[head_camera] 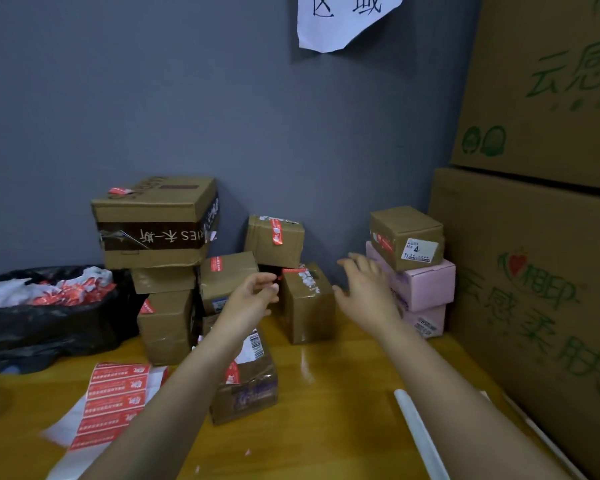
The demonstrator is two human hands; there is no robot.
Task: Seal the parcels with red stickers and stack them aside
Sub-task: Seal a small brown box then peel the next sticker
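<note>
Brown cardboard parcels with red stickers are piled against the grey wall. A small parcel (307, 303) stands on the wooden table (343, 393) with a red sticker (293, 270) on its top edge. My left hand (253, 296) is just left of it, fingers loosely curved, fingertips near a bit of red at that edge; whether they touch is unclear. My right hand (364, 285) hovers to the parcel's right with fingers spread, holding nothing. Another parcel (248, 382) lies under my left forearm. A sheet of red stickers (113, 403) lies at front left.
A black bag (45, 323) of peeled sticker scraps sits at left. A large box (156, 221) tops the left pile. Pink boxes (425, 289) with a brown one (407, 237) on top stand at right, beside big cartons (534, 271). A white paper roll (420, 434) lies front right.
</note>
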